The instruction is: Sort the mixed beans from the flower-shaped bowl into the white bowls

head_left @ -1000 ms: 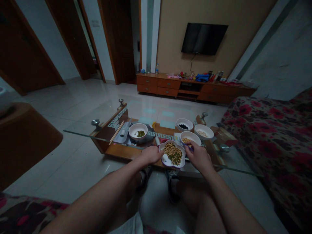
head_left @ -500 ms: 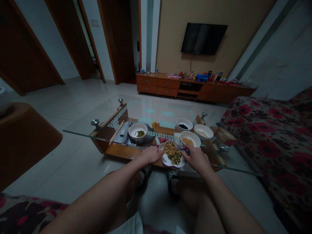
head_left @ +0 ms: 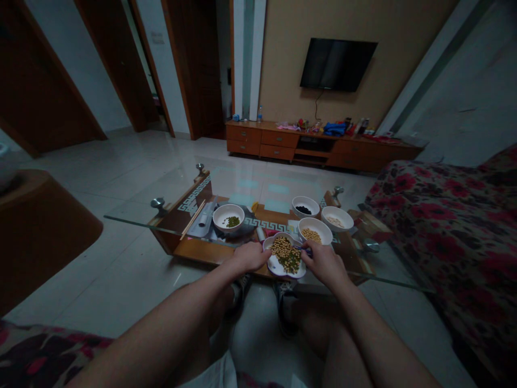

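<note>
Right below the middle of the frame, a white scalloped dish (head_left: 275,267) sits at the near edge of the glass table (head_left: 137,222), holding yellow beans (head_left: 281,248) and green beans (head_left: 297,264) mixed together. At its left side, the left hand (head_left: 251,256) grips the rim, thumb over the edge. At its right side, the right hand (head_left: 325,263) pinches a small bluish utensil (head_left: 306,250) over the dish; its tip is too small to make out. Just above the right hand stands a bowl of yellow beans (head_left: 326,231), with a bowl of black beans (head_left: 306,200) and a bowl of pale pieces (head_left: 343,217) beyond it. Left of centre are a bowl of green beans (head_left: 219,219) and a pair of chopsticks (head_left: 193,220). A television (head_left: 338,63) hangs at upper right.
</note>
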Available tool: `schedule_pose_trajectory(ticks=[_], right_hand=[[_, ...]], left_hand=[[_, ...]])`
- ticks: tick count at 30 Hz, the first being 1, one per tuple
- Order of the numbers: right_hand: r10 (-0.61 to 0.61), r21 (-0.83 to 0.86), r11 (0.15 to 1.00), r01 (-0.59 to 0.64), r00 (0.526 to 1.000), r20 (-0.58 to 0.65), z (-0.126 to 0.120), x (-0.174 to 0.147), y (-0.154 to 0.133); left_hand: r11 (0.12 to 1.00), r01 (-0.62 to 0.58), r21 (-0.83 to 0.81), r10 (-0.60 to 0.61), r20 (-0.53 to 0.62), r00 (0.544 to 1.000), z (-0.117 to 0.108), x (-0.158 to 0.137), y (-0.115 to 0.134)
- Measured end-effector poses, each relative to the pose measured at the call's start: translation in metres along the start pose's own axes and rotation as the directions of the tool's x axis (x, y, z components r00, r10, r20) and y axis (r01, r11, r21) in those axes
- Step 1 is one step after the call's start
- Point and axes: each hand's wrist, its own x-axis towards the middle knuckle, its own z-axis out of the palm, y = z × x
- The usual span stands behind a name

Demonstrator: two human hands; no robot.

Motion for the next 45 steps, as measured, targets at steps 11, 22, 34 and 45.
schedule_pose_trajectory(ticks=[11, 22, 34, 45], right_hand=[[-0.017, 0.002, 1.000, 0.017, 1.000, -0.007, -0.002, -0.001, -0.001], [0.090, 0.090, 0.993, -0.074, 0.977, -0.192, -0.012, -0.004, -0.004], [0.342, 0.131, 0.940, -0.316, 0.880, -0.328, -0.016, -0.005, 0.001], [-0.026, 0.129, 0.991, 0.042, 0.992, -0.120, -0.005, -0.002, 0.000]], left_hand=[[1.000, 0.008, -0.003, -0.008, -0.009, 1.000, -0.001, -0.001, 0.001], [1.000, -0.001, 0.016, 0.001, -0.001, 1.000, 0.000, 0.000, 0.000], [1.000, 0.025, 0.018, -0.026, 0.012, 1.000, 0.002, 0.002, 0.000], [1.000, -0.023, 0.017, 0.024, -0.025, 0.999, 0.003, 0.002, -0.002]])
